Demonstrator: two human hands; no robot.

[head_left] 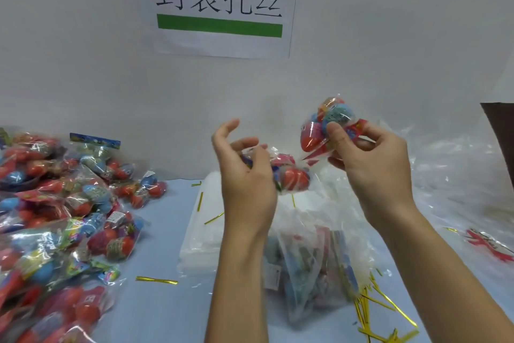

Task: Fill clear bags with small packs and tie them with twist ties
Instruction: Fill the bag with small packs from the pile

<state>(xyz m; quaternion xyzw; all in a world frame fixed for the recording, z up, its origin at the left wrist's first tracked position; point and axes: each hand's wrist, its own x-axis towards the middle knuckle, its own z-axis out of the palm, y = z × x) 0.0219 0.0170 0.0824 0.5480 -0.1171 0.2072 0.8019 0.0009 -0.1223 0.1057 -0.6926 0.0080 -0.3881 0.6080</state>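
Note:
My right hand [370, 159] holds up a small pack [324, 127] of red and blue eggs, with fingers and thumb pinching its lower end. My left hand [244, 173] is raised beside it, fingers curled around another small pack [290, 177] with a red egg showing. Below both hands stands a clear bag [308, 262] with several packs inside, its mouth loose and open. Gold twist ties [374, 306] lie scattered by the bag's right side, and one more twist tie [156, 280] lies to its left.
A heap of filled bags and packs [55, 220] covers the table's left side. A stack of flat clear bags [203, 220] lies behind the open bag. Crumpled clear plastic [456, 175] spreads at the right. A paper sign [222, 3] hangs on the wall.

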